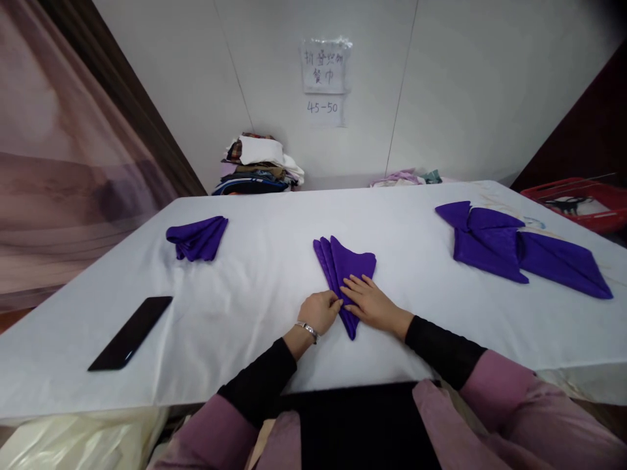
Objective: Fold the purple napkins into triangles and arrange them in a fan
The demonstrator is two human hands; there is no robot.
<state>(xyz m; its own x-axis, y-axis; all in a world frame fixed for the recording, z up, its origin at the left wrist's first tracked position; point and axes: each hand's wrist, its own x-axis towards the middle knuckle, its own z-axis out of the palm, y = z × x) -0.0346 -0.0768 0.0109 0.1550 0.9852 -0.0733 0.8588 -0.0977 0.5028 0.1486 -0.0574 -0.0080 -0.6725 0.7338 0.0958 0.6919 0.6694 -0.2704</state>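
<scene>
Purple pleated napkin lies at mid-table, toward the near edge, on a white tablecloth. Narrow end points at the wearer; upper end fans out, with several upright pleats layered along its left side and a broader flap to the right.

Left hand: at the napkin's left edge, below the pleats. Fingers curled, thumb and forefinger pinching the folded cloth. Silver-coloured band at the wrist.

Right hand: palm down, fingers loosely spread, tips resting across the napkin's right part. Thumb lies near the left hand's fingertips; cannot tell whether they touch.

Surroundings: a bunched purple napkin sits well apart on the left, fluted end toward the right. Nearer the wearer on that side, a flat dark phone-like slab lies aslant. Far right, folded purple napkins with pointed ends lie overlapping in a row; exact count unclear. Beyond the table's far edge, a stack of folded fabrics stands by the wall, below and left of handwritten paper signs. Red basket beyond the right edge.
</scene>
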